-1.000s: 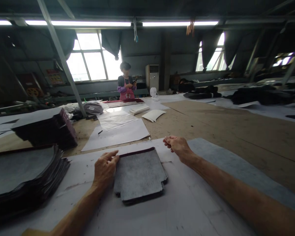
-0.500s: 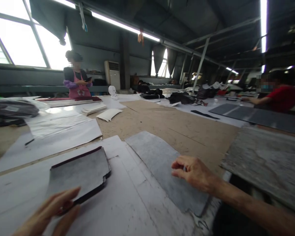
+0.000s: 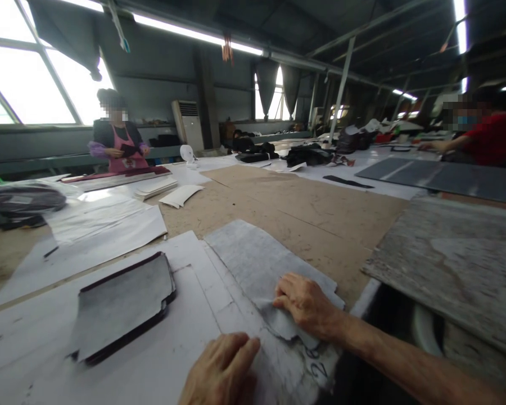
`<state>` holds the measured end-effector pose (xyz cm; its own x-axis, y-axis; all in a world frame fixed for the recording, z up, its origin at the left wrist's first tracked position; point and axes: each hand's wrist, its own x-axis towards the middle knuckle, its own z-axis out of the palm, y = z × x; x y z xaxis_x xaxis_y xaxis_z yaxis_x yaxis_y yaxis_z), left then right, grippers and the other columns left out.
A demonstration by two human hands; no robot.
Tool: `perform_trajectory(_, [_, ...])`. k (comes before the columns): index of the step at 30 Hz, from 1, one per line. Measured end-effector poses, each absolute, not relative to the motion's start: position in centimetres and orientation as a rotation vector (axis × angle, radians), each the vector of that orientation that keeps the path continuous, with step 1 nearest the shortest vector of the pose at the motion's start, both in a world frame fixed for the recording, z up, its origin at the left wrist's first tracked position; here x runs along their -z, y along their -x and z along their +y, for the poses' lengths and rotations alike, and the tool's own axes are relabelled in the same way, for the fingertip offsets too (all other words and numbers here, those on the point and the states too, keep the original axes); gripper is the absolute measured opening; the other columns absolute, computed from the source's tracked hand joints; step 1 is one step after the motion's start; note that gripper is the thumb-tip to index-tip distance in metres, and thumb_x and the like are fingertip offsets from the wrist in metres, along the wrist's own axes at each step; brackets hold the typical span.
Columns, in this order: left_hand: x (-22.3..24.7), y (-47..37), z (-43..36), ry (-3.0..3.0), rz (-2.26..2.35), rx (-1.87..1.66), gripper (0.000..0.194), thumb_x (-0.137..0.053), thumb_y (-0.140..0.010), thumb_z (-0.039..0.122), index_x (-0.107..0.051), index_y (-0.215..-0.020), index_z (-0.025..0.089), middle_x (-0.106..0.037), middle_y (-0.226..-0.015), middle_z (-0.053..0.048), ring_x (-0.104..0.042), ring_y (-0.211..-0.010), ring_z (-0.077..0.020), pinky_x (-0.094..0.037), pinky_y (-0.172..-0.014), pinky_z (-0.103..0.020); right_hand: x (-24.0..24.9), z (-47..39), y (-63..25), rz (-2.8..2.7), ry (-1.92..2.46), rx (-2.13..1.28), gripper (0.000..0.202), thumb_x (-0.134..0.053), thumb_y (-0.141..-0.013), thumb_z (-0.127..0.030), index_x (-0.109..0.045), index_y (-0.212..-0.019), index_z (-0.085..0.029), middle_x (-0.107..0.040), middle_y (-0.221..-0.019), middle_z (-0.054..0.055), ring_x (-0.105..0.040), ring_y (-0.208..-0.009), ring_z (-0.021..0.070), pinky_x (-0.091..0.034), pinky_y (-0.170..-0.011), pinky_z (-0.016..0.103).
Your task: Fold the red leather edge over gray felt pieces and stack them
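Note:
My right hand is closed, its thumb and fingers pinching a light grey fabric piece. The cloth puckers by the fingertips, and a second edge shows at its right side, like another layer beneath. My left hand rests low in the middle on the white board, left of the fabric piece; its fingers are loosely bent with nothing visible in them. Further left lies a grey panel with dark folded edges, apart from both hands.
A grey worn board juts in at the right above a dark gap. Brown board covers the table beyond. White curved pieces and a plastic-wrapped bundle lie left. Two people work across the table.
My left hand has left the dark-edged panel and moved right, toward the fabric piece. My right hand has moved down and left onto the fabric, which is now creased. The view has shifted slightly.

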<state>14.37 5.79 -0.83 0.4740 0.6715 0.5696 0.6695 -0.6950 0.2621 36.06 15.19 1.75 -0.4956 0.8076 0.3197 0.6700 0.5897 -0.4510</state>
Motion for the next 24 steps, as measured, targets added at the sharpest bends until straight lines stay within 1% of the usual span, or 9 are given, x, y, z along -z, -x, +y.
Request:
perform_trajectory(3, [-0.1,-15.7,6.4,-2.696,1.186,-1.009,0.041,-0.037,-0.084,0.012,-0.04,-0.124,0.02,-0.057,-0.111,-0.011,-0.059,-0.094,-0.0216,-0.054,-0.078,-0.032,-1.6,15.3,-36.2,-2.296,1.166,-0.39,0.013,-0.049,-0.078,-0.017,-0.049,-0.065,-0.018,-0.056,-0.069,0.004,-0.051,-0.069,0.0158,-0.039,-0.067,0.028])
perform_trajectory(5, [-0.7,-16.1,6.9,-2.706,1.181,-0.957,0.043,-0.039,-0.084,0.012,-0.038,-0.126,0.018,-0.053,-0.118,-0.012,-0.057,-0.101,-0.0208,-0.053,-0.082,-0.03,-1.7,15.3,-36.3,-2.274,1.18,-0.423,0.015,-0.047,-0.08,-0.018,-0.048,-0.065,-0.019,-0.056,-0.069,0.003,-0.051,-0.068,0.0149,-0.039,-0.065,0.027])
perform_trajectory(7, [-1.2,-16.4,7.2,-2.722,1.169,-0.898,0.043,-0.04,-0.084,0.011,-0.037,-0.126,0.016,-0.05,-0.122,-0.014,-0.057,-0.104,-0.0199,-0.053,-0.083,-0.028,-1.9,15.3,-36.4,-2.255,1.196,-0.456,0.016,-0.046,-0.081,-0.019,-0.047,-0.065,-0.019,-0.056,-0.068,0.002,-0.052,-0.067,0.0142,-0.038,-0.063,0.026])
perform_trajectory(9, [-1.4,-16.7,7.4,-2.73,1.136,-0.926,0.041,-0.041,-0.084,0.009,-0.038,-0.124,0.016,-0.051,-0.12,-0.014,-0.059,-0.099,-0.0181,-0.053,-0.078,-0.025,-2.1,15.3,-36.4,-2.246,1.208,-0.487,0.016,-0.045,-0.081,-0.02,-0.046,-0.065,-0.02,-0.056,-0.069,0.001,-0.051,-0.067,0.0139,-0.038,-0.063,0.026])
perform_trajectory(11, [-1.5,-17.1,7.5,-2.714,1.1,-1.052,0.036,-0.041,-0.083,0.006,-0.041,-0.118,0.016,-0.054,-0.114,-0.013,-0.061,-0.092,-0.0163,-0.053,-0.072,-0.023,-2.2,15.4,-36.4,-2.242,1.217,-0.522,0.015,-0.046,-0.08,-0.02,-0.045,-0.065,-0.02,-0.055,-0.069,0.001,-0.051,-0.067,0.014,-0.036,-0.064,0.026])
perform_trajectory(14, [-1.3,-17.7,7.5,-2.709,1.113,-1.113,0.032,-0.042,-0.084,0.007,-0.042,-0.115,0.014,-0.054,-0.111,-0.014,-0.059,-0.095,-0.0174,-0.052,-0.073,-0.024,-2.2,15.6,-36.3,-2.231,1.233,-0.59,0.015,-0.047,-0.077,-0.02,-0.043,-0.063,-0.02,-0.053,-0.067,0.001,-0.048,-0.066,0.0143,-0.034,-0.064,0.027])
perform_trajectory(17, [-1.3,-18.2,7.7,-2.719,1.185,-1.022,0.035,-0.039,-0.085,0.009,-0.037,-0.12,0.012,-0.052,-0.114,-0.016,-0.056,-0.1,-0.0197,-0.053,-0.074,-0.027,-2.3,15.7,-36.2,-2.199,1.251,-0.662,0.015,-0.047,-0.075,-0.021,-0.041,-0.061,-0.02,-0.051,-0.065,0.001,-0.046,-0.065,0.0146,-0.032,-0.064,0.028])
perform_trajectory(21, [-1.2,-18.5,8.0,-2.644,1.272,-0.835,0.027,-0.036,-0.085,0.013,-0.041,-0.112,0.018,-0.057,-0.104,-0.011,-0.059,-0.087,-0.0196,-0.054,-0.069,-0.032,-2.6,15.7,-36.2,-2.137,1.258,-0.764,0.016,-0.047,-0.074,-0.023,-0.042,-0.059,-0.02,-0.05,-0.064,0.001,-0.044,-0.064,0.0145,-0.031,-0.063,0.028])
perform_trajectory(24, [-1.3,-18.7,8.0,-2.625,1.315,-0.726,0.027,-0.038,-0.083,0.013,-0.042,-0.109,0.02,-0.057,-0.103,-0.009,-0.059,-0.084,-0.021,-0.054,-0.068,-0.035,-2.7,15.9,-36.5,-2.056,1.269,-0.875,0.017,-0.047,-0.074,-0.027,-0.042,-0.059,-0.019,-0.047,-0.061,0.0,-0.042,-0.06,0.0132,-0.03,-0.058,0.026])
